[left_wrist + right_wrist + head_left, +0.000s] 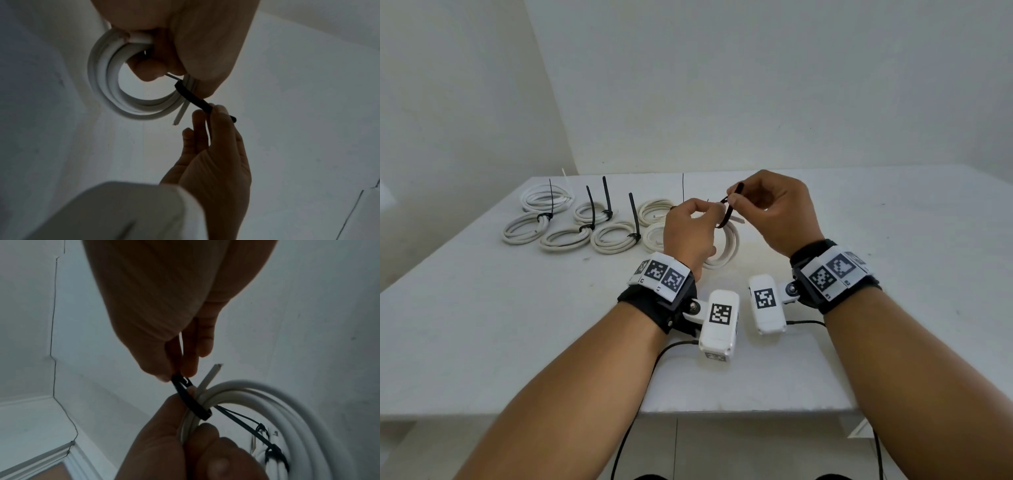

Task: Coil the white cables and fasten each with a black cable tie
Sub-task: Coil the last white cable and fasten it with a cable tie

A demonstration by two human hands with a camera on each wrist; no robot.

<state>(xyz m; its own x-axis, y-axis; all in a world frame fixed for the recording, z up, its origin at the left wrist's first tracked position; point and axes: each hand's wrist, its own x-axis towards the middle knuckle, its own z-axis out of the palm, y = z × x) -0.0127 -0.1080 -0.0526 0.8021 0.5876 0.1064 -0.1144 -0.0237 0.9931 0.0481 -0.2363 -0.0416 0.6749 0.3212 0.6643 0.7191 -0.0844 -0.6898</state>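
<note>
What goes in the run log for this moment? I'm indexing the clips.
step: fastening tie | left hand: grips white cable coil | right hand: pinches black cable tie wrapped round coil | table: tied coils

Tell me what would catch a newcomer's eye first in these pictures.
Both hands meet over the middle of the white table: the left hand grips a coiled white cable while the right hand pinches a black cable tie looped around it. Behind and to the left lie finished coils, their black tie tails sticking up.
</note>
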